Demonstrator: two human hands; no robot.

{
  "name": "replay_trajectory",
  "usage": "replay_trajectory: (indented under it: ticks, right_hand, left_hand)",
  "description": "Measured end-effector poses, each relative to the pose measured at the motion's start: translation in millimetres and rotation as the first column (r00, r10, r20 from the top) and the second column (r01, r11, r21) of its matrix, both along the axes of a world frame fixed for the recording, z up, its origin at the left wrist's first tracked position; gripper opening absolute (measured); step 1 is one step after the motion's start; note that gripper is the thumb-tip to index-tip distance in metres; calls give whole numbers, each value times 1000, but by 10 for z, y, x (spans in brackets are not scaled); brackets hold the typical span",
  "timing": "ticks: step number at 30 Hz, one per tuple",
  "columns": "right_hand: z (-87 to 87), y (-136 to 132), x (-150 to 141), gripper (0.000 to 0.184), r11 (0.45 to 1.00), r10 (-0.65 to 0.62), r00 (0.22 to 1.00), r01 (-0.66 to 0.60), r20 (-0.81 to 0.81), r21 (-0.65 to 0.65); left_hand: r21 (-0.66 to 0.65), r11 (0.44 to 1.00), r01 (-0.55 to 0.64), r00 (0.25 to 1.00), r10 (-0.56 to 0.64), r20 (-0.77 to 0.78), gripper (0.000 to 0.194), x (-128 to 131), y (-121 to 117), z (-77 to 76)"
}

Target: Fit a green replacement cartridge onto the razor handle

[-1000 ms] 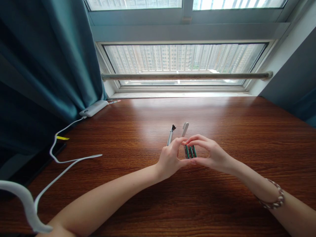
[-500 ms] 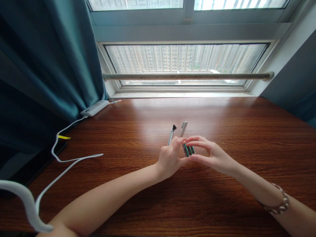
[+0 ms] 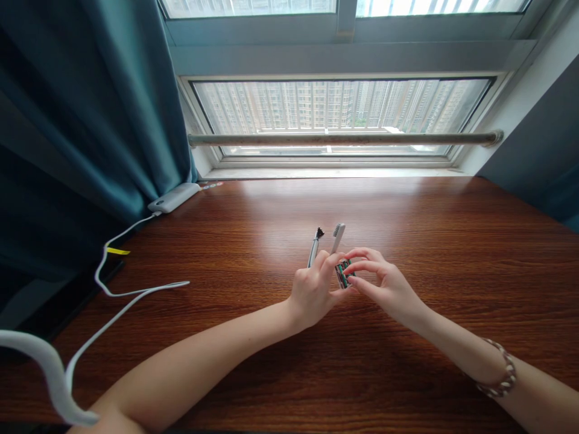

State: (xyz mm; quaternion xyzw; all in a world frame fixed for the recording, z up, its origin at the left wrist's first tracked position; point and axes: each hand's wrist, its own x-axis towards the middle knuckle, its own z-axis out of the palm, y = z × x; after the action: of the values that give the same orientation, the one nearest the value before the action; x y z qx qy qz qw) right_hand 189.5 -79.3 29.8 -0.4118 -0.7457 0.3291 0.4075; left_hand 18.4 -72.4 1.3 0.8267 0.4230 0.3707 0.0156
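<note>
My left hand (image 3: 312,289) grips a small case of razor cartridges (image 3: 342,275), with thumb and fingers at its edges. Green and dark strips show across the case. The fingers of my right hand (image 3: 383,280) are curled over the case's right side, thumb and fingertips close together at one of the cartridges. Whether they pinch it is hard to see. Beyond my left hand, a razor handle (image 3: 314,248) with a dark tip and a pale toothbrush (image 3: 338,236) point away from me; their lower ends are hidden behind that hand.
The brown wooden table (image 3: 253,229) reaches to the window. A white power bank (image 3: 175,198) lies by the blue curtain (image 3: 136,120), with a white cable (image 3: 104,265) looping across the left side. A thick white curved tube (image 3: 49,374) stands at the lower left.
My right thumb and fingertips have moved from the right edge of the case inward over the cartridges. My left hand keeps its hold almost unmoved.
</note>
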Motion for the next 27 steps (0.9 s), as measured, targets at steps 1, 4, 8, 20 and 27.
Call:
replay_trajectory:
  ticks: [1,4,8,20,27]
  right_hand:
    - [10,-11,-2,10,999,-26,999,25,20,36]
    - [34,-34,-3,13,996,-47,998,43,51,77]
    - [37,-46,-6,16,999,3,999,-5,49,39]
    - [-11,-101,-72,6,989,-149,988,149,48,16]
    - [-122,169,162,15,927,-369,921,357,-121,-114]
  left_hand:
    - [12,1000,-9,1000,9,-1,52,1,2,2]
    - [42,998,-36,999,36,-17,54,1,10,4]
    - [100,993,-58,997,63,-49,53,2,13,2]
    - [157,988,-11,996,25,-90,48,18,-37,14]
    - [-139,990,-3,979,31,202,57,-4,45,40]
